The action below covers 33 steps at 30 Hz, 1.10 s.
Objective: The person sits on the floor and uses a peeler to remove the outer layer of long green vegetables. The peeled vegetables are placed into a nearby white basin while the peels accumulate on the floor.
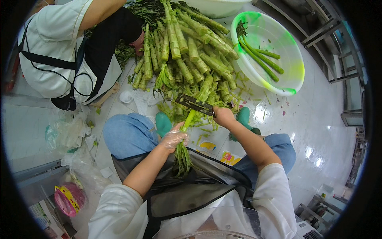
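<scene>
My left hand [175,139], in a clear plastic glove, grips a green celtuce stem [188,120] near its leafy end, which hangs towards my lap. The bare right hand [224,116] is closed on the handle of a dark, wide-bladed peeler [194,104]. Its blade lies across the stem, with green scraps on it. Just beyond is a large heap of thick unpeeled stems [191,56], with peelings around its near edge. Peeled, brighter green stems [262,59] lie in a white, green and yellow plastic basin [294,50] at the upper right.
A person [56,56] in a white shirt and black apron crouches at the upper left. Clear plastic bags [80,161] and a pink bag [70,198] lie at the left. Peelings are scattered on the tiled floor. Metal racks [325,33] stand at the right; another white basin [220,7] is behind the heap.
</scene>
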Motion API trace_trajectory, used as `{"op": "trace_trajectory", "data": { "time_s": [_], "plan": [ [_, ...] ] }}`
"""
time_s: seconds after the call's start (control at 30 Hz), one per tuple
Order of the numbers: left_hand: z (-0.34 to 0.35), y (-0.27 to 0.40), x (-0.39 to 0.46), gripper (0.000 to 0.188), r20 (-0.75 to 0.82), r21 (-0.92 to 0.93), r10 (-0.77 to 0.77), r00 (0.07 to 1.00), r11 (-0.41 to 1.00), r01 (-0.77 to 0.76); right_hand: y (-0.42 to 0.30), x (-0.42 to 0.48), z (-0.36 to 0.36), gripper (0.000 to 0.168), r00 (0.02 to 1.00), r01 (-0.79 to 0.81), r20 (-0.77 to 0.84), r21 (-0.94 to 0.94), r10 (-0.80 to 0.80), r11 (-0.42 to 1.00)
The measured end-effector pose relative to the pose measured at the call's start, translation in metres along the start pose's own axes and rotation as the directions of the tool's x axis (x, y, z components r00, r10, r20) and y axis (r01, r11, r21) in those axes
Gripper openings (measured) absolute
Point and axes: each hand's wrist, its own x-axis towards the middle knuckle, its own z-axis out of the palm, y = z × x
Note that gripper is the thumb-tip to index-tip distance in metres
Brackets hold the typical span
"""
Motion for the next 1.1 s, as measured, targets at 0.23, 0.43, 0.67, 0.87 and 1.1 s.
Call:
{"op": "trace_trajectory", "data": {
  "time_s": [0.23,0.43,0.67,0.87,1.1],
  "plan": [
    [0.007,0.007,-0.005,0.067,0.02,-0.048,-0.022,1.0,0.999,0.023,0.049,0.033,0.021,0.016,0.946,-0.304,-0.131,-0.042,0.296,0.952],
    [0.011,0.009,-0.01,0.067,-0.054,0.089,0.02,0.998,0.996,-0.016,0.031,0.027,0.018,0.017,0.937,-0.347,-0.046,0.0,0.346,0.938],
    [-0.005,0.016,-0.018,0.053,0.202,-0.08,0.032,0.979,0.997,-0.016,0.087,0.043,0.027,0.016,0.841,-0.48,-0.223,0.112,0.493,0.87],
    [-0.044,-0.016,0.026,0.042,0.575,-0.497,0.038,0.818,0.81,0.311,0.053,0.023,0.021,0.029,0.902,-0.388,-0.1,0.242,0.421,0.889],
    [-0.003,-0.01,0.005,0.041,0.734,-0.569,0.144,0.663,0.663,0.486,0.018,-0.01,0.022,0.028,0.924,-0.285,0.045,0.744,0.381,0.604]
  ]
}}
